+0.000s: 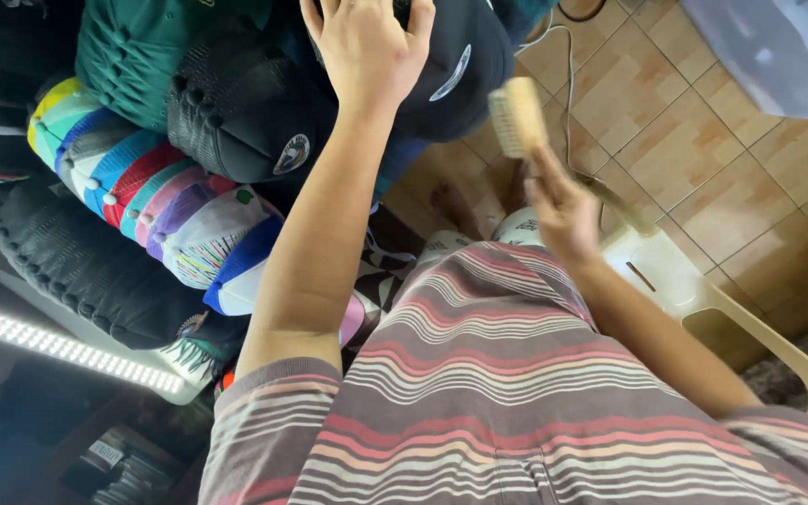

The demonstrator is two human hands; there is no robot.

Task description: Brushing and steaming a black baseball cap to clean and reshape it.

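Note:
My left hand (367, 47) reaches up and grips a dark navy cap (460, 65) with a white patch, near the top of the view. My right hand (558, 206) holds a small wooden brush (516, 117) by its handle, bristle head up, just right of that cap. Left of the navy cap sits a black mesh cap (236, 112) with a round badge. Below it runs a row of nested caps in many colours (161, 206). I wear a striped shirt (516, 393).
A green cap (133, 51) lies at the top left and dark knitted caps (86, 271) at the left. A strip light (58, 346) glows at the lower left. A cream plastic chair (703, 299) stands on the tan tiled floor (703, 159); a white cable (568, 84) runs over it.

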